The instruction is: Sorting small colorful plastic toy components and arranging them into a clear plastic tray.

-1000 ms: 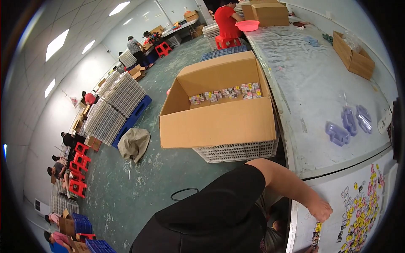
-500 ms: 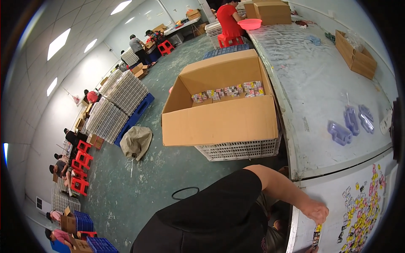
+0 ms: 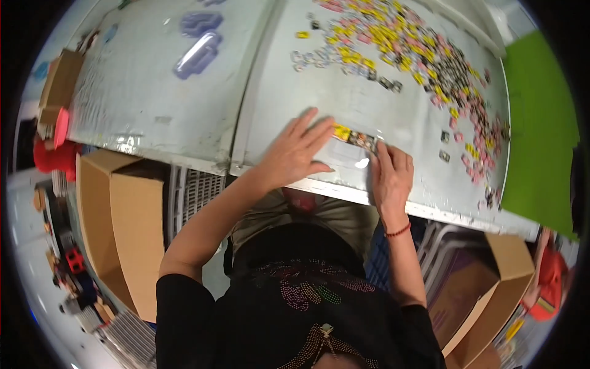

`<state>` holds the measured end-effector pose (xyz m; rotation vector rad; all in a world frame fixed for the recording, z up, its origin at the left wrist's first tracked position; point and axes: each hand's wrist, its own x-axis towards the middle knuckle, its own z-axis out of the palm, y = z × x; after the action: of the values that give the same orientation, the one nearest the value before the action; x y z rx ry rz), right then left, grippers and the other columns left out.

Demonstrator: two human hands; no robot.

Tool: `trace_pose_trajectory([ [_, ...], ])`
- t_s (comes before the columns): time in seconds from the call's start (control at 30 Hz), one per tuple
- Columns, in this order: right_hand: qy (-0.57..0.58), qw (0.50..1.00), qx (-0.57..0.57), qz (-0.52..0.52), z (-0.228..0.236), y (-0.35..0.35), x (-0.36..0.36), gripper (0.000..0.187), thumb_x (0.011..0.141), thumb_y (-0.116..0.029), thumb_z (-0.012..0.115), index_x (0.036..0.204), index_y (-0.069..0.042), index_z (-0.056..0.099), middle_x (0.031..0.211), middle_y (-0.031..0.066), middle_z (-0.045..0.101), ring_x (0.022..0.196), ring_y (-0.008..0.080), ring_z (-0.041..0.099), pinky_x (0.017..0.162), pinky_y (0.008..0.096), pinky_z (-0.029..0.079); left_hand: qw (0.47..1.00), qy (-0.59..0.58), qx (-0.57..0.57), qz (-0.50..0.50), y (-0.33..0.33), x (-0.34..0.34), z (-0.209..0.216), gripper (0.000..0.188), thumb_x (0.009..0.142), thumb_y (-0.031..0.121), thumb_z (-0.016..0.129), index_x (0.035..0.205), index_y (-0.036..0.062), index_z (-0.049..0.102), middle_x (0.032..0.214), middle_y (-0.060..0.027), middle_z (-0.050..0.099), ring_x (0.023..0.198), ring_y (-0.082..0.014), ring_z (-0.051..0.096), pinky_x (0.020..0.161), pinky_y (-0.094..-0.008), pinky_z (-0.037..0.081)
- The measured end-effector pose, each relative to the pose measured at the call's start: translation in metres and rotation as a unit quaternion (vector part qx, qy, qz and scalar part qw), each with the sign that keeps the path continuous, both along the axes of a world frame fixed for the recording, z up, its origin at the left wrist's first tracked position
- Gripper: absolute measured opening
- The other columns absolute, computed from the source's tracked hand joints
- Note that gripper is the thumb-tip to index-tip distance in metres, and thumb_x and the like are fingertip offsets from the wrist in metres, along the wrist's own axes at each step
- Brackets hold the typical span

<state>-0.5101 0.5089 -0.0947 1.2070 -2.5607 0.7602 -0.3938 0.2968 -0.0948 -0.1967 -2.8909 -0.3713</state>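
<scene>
Lying near the front edge of the white surface, the row of small pieces has the left hand at its yellow end, fingers spread! Over at the dark end, the right hand shows fingers close together; whether they're pinching, can't tell.

The person wears a black top with loose short sleeves, ending near the elbows. Across the front, small studs draw a petal-like motif: dark red and pink at the sides, a patch of orange and one of green between. Nearer the neckline, rows of gold-toned studs slant down from a pale ornament, with thin strands hanging between. Trousers are khaki. A red beaded bracelet circles the right wrist; both hands are bare.
</scene>
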Motion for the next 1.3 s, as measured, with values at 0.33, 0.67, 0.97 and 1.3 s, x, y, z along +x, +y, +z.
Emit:
trace_pose_trajectory([
  [0.33,-0.052,0.998,-0.015,-0.042,-0.003,0.024,0.000,0.036,0.083,-0.010,0.068,0.118,-0.004,0.062,0.105,0.0133,0.060,0.096,0.0281,0.056,0.083,0.0370,0.045,0.997,0.005,0.080,0.017,0.012,-0.019,-0.006,0.075,0.077,0.040,0.070,0.131,-0.0053,0.045,0.146,-0.0177,0.035,0.135,-0.0370,0.031,0.108,-0.0460,0.030],
  [0.67,-0.099,0.987,-0.118,-0.039,-0.012,0.030,-0.015,0.034,0.082,-0.001,0.067,0.115,-0.006,0.064,0.106,0.0131,0.060,0.098,0.0285,0.057,0.084,0.0353,0.047,0.996,0.015,0.089,0.000,0.017,-0.025,0.003,0.074,0.079,0.033,0.071,0.133,-0.0068,0.041,0.145,-0.0205,0.036,0.134,-0.0384,0.033,0.107,-0.0499,0.028],
  [0.97,-0.011,0.999,-0.029,0.013,-0.004,0.024,-0.001,0.039,0.076,-0.006,0.071,0.113,-0.005,0.063,0.112,0.0139,0.056,0.108,0.0336,0.051,0.091,0.0429,0.042,0.995,-0.010,0.002,-0.100,0.044,-0.056,0.002,0.077,0.073,0.046,0.070,0.129,-0.0021,0.048,0.142,-0.0147,0.040,0.131,-0.0336,0.037,0.104,-0.0490,0.030],
  [1.3,-0.057,0.996,-0.065,-0.027,0.008,0.034,-0.032,0.039,0.082,-0.008,0.069,0.118,-0.002,0.059,0.114,0.0177,0.057,0.109,0.0360,0.052,0.095,0.0437,0.042,0.988,0.007,0.144,-0.062,0.025,-0.070,-0.005,0.075,0.077,0.038,0.072,0.133,-0.0016,0.044,0.140,-0.0179,0.043,0.131,-0.0333,0.038,0.107,-0.0484,0.030],
])
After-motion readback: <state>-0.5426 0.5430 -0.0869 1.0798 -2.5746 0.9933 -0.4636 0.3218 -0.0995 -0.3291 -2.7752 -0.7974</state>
